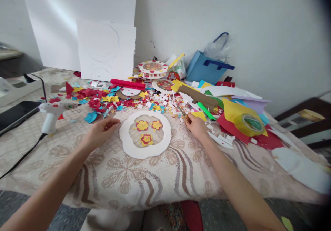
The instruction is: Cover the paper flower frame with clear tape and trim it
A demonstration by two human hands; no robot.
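The right hand [196, 124] grips a pair of metal scissors [183, 111] by the handles, blades pointing toward the back edge of the desk [129, 186], which is covered with a cream cloth patterned in brown. The left hand [106, 127] rests with fingers loosely curled just beside a white, wavy-edged flat ring [142, 152]; whether its grip closes on anything, I cannot tell. The ring lies near the middle of the front edge, between the hands, with three red-and-yellow layered flowers [146, 140] inside its opening. A white glue gun [49, 121] stands toward the left edge, and a yellow roll of tape [240, 123] lies on coloured sheets toward the right edge. Farther back are scattered red, yellow, blue and white scraps [95, 103] and a long red tube [128, 84]. A blue bag [204, 69] stands at the back edge.
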